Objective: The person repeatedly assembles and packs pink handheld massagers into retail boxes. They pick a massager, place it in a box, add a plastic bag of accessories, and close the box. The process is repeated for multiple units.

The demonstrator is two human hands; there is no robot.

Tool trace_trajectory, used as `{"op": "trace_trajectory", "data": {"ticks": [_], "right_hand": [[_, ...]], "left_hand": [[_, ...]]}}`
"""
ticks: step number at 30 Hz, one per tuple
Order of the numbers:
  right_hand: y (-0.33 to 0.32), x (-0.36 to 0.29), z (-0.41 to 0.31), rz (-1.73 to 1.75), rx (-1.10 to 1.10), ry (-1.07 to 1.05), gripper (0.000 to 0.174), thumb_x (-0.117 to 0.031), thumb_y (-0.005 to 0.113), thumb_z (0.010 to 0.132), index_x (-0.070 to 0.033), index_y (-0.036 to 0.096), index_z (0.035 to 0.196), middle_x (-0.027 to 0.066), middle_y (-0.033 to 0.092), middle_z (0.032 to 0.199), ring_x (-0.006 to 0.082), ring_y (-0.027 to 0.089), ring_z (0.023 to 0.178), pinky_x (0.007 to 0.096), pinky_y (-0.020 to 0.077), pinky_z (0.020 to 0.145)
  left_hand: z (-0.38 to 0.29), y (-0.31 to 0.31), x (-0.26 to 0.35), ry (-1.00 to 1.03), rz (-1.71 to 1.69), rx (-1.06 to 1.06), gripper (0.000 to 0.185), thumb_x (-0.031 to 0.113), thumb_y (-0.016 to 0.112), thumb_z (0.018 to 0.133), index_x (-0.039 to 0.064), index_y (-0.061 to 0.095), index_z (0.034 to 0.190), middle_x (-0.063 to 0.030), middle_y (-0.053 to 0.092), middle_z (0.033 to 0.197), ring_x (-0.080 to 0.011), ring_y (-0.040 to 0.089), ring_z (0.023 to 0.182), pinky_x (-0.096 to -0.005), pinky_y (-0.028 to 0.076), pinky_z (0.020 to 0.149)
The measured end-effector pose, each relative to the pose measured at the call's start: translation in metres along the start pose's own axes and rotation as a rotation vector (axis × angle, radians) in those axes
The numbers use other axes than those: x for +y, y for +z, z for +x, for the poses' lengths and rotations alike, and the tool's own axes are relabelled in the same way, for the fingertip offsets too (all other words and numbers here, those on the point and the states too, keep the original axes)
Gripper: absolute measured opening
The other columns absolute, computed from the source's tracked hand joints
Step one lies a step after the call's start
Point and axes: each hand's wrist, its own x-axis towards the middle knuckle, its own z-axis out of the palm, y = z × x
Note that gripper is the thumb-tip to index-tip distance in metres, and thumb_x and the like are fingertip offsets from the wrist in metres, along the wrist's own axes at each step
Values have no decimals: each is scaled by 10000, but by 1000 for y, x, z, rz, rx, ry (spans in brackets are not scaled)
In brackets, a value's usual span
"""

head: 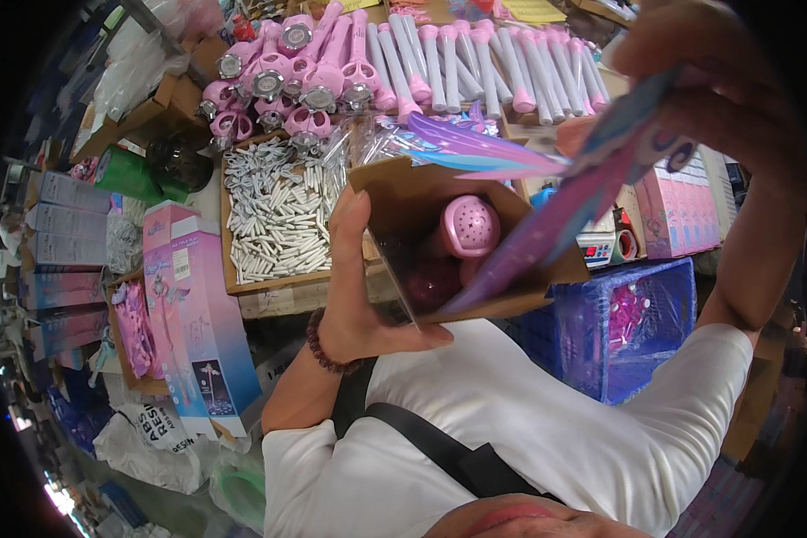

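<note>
My left hand (pixel 366 282) grips the near left wall of an open cardboard box (pixel 390 195), whose mouth faces the camera. Inside the box lies a pink plastic toy part (pixel 471 225) with small holes in its rounded end, and other dark pink parts beside it. At the upper right, my right hand (pixel 726 101) holds a purple, pink and blue wing-shaped piece (pixel 571 202). The lower end of that piece reaches into the box, and one wing tip spreads left over the box's far edge. The right hand is blurred.
Pink wand handles (pixel 336 60) and grey-white tubes with pink ends (pixel 450 67) lie behind. A tray (pixel 232 286) holds white sticks and cords. A printed carton (pixel 202 316) stands left. A blue crate (pixel 582 343) and a digital scale (pixel 593 249) are right.
</note>
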Motion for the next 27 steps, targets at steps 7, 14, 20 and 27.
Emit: {"op": "trace_trajectory", "data": {"ticks": [7, 14, 20, 27], "right_hand": [[11, -64, 44, -159, -304, -157, 253, -103, 638, 892, -31, 648, 1134, 94, 665, 1044, 200, 650, 927, 328, 533, 791], [103, -98, 49, -76, -482, 29, 154, -45, 681, 799, -10, 691, 949, 107, 662, 896, 260, 664, 835, 371, 529, 738], [176, -96, 42, -283, -822, -154, 97, -93, 639, 784, -11, 639, 837, 191, 657, 754, 382, 641, 701, 465, 501, 619], [183, -102, 40, -193, -1006, 4, 132, -136, 595, 855, -18, 647, 826, 190, 642, 709, 360, 630, 659, 449, 488, 605]], "left_hand": [[-1, -5, 1, -28, 39, -83, 1306, 351, 939, 571, -2, 110, 1516, -146, 212, 1519, -292, 283, 1395, -431, 237, 1145], [1, 3, 0, -54, -19, -29, 1279, 442, 940, 515, 38, 225, 1495, -250, 224, 1498, -393, 263, 1386, -479, 217, 1129], [4, 6, 4, -55, 4, -79, 1306, 360, 950, 558, 5, 129, 1511, -140, 277, 1488, -268, 310, 1381, -405, 260, 1134], [11, 12, 11, 98, 173, -65, 1276, 436, 942, 533, -28, 218, 1475, -177, 286, 1470, -309, 321, 1368, -430, 226, 1140]]}}
